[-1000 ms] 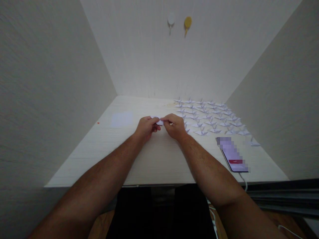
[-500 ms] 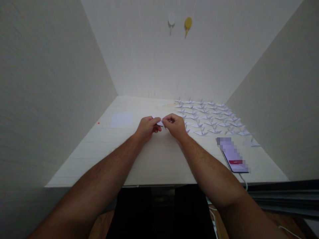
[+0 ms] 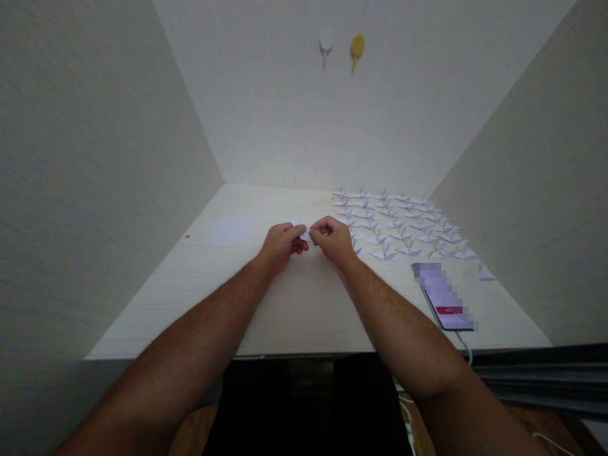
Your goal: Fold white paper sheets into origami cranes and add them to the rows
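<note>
- Pale walls [image 3: 294, 114] enclose the white counter [image 3: 294, 304].
- Rows of paper cranes [image 3: 384, 254], one to three o'clock from the hands; a few are hidden behind the right wrist.
- Phone [image 3: 439, 294], four o'clock, screen pixelated.
- Left hand [image 3: 280, 244] and right hand [image 3: 336, 239] both pinch folded paper [image 3: 304, 235].
- White sheet [image 3: 232, 229], nine o'clock, edges faint.
- Folded paper: between the fingertips, mostly covered, shape unclear, barely moved since a second ago.

Folded white paper [image 3: 306, 236], small, between hands [image 3: 279, 243] [image 3: 336, 242]

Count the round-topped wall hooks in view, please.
2: a white hook high on the back wall, and a yellow hook right of it. Neither is hidden.
</note>
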`<act>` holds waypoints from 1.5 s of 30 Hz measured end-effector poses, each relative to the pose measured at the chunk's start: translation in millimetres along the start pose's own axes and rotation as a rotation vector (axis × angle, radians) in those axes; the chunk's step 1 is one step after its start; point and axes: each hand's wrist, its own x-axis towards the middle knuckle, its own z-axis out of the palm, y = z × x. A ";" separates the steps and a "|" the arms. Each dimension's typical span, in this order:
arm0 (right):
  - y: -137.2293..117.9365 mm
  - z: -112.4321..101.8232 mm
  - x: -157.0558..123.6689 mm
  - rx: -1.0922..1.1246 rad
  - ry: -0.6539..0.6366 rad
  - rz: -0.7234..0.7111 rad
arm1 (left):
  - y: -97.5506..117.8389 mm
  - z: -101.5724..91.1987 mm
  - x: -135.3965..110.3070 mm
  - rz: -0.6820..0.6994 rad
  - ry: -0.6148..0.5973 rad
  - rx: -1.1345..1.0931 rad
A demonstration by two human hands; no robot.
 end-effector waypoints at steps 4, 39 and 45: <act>-0.7 -1.4 1.1 -0.001 0.028 0.000 | -0.2 -1.3 -0.3 0.027 -0.057 0.026; -4.7 -3.8 2.3 -0.001 -0.103 0.110 | 4.9 -1.4 -2.4 0.230 0.063 0.415; -6.2 -4.5 1.1 -0.038 -0.105 0.070 | 3.8 -4.4 0.3 0.205 0.056 0.383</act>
